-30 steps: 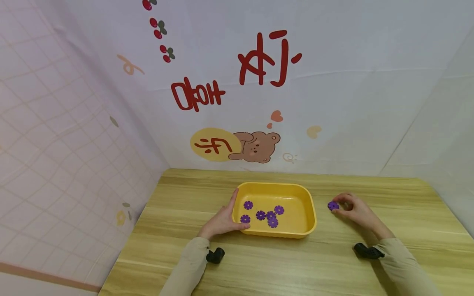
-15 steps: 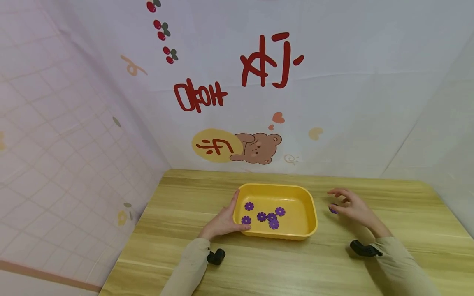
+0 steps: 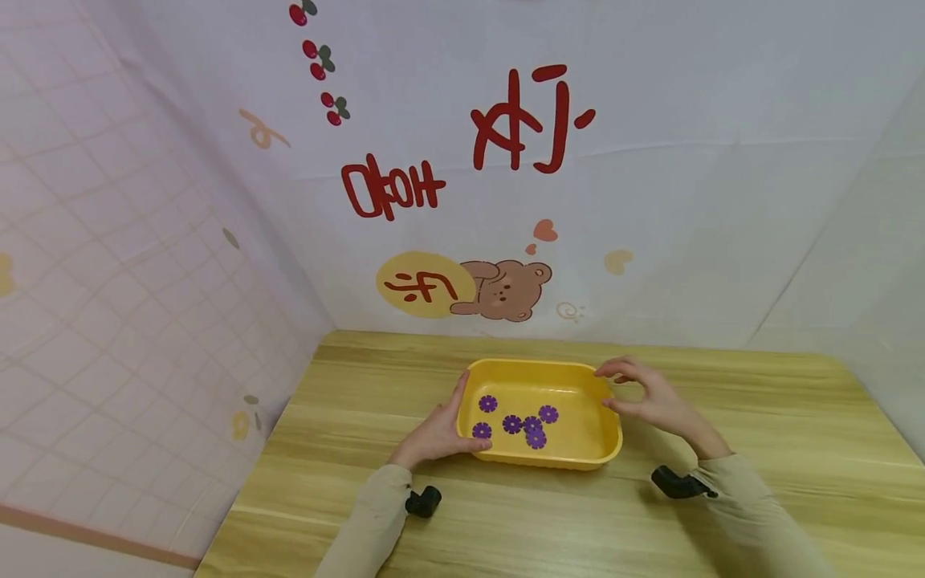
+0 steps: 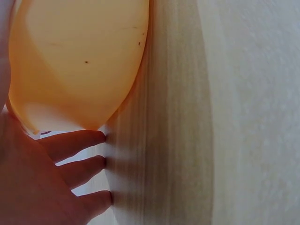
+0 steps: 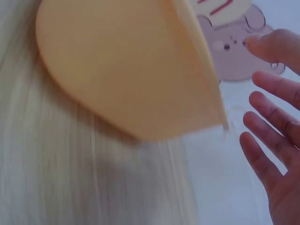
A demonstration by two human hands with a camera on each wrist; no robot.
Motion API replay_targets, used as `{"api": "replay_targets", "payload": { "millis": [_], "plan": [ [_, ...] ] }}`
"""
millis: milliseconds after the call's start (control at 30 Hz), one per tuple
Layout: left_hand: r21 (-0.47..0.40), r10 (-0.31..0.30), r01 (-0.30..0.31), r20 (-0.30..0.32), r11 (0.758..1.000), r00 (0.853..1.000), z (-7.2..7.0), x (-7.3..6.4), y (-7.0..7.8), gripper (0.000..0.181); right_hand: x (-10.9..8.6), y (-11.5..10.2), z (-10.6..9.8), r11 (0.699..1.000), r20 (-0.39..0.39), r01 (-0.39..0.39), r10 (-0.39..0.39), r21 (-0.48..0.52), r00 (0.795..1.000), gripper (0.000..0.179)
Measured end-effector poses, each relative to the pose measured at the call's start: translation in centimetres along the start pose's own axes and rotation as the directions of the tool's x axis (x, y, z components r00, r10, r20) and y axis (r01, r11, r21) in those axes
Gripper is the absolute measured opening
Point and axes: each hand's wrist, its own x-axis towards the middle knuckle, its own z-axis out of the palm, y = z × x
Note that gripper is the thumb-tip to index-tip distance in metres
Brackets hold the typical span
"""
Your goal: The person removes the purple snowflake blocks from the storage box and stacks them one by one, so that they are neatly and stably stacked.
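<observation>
Clasps the end of a yellow tray (image 3: 581, 437) with the left hand (image 3: 436, 434), laying the thumb over the rim on the near side, running the forefinger along the outer wall and, in the left wrist view, pointing three more fingers toward the table (image 3: 564, 518). Holds the right hand (image 3: 655, 405) at the opposite end of the tray, with thumb and fingers spread apart, loosely bent, and nothing visible between them; overlaps the rim there in the head view, yet shows a gap from fingertips to tray in the right wrist view. Has six purple discs (image 3: 512, 424) in the tray between both hands: one just beside the left thumb, one a little beyond that, and four bunched farther toward the right hand, two of these overlapping. Wears beige sleeves (image 3: 368, 522) behind both hands, plus a black gadget (image 3: 423, 502) at each wrist. Faces a white wall (image 3: 686, 241) beyond both hands, with red writing (image 3: 560, 120) and a sideways bear picture (image 3: 515, 291).
</observation>
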Motion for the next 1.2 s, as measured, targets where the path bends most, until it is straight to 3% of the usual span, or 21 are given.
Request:
{"api": "replay_targets", "payload": {
  "millis": [200, 433, 733, 833, 1033, 1200],
  "plan": [
    [-0.003, 0.005, -0.005, 0.006, 1.0, 1.0, 0.0, 0.0, 0.1, 0.122, 0.5, 0.0, 1.9, 0.997, 0.08, 0.007, -0.013, 0.076, 0.997, 0.039],
    [0.009, 0.007, -0.007, 0.005, 1.0, 1.0, -0.1, 0.2, 0.3, 0.123, 0.5, 1.6, 4.5, 0.997, 0.171, 0.052, -0.06, 0.051, 0.983, 0.034],
    [0.011, 0.006, -0.006, 0.0, 1.0, 1.0, -0.2, -0.1, 0.2, 0.122, 1.7, 1.3, 6.0, 0.995, 0.288, 0.039, -0.064, 0.092, 0.955, 0.028],
    [0.002, 0.003, -0.003, 0.001, 1.0, 1.0, -0.2, -0.1, 0.3, 0.122, 2.3, 1.3, 6.6, 0.992, 0.347, 0.025, -0.068, 0.126, 0.935, 0.025],
    [-0.009, 0.017, -0.017, -0.001, 1.0, 1.0, -0.3, -0.2, 0.4, 0.123, 3.1, 1.4, 8.4, 0.992, 0.485, 0.024, -0.081, 0.124, 0.871, 0.022],
    [-0.002, 0.018, -0.018, -0.005, 1.0, 1.0, -0.2, -0.2, 0.5, 0.123, 3.1, 1.7, 9.4, 0.994, 0.534, 0.014, -0.072, 0.113, 0.842, 0.02]
  ]
}}
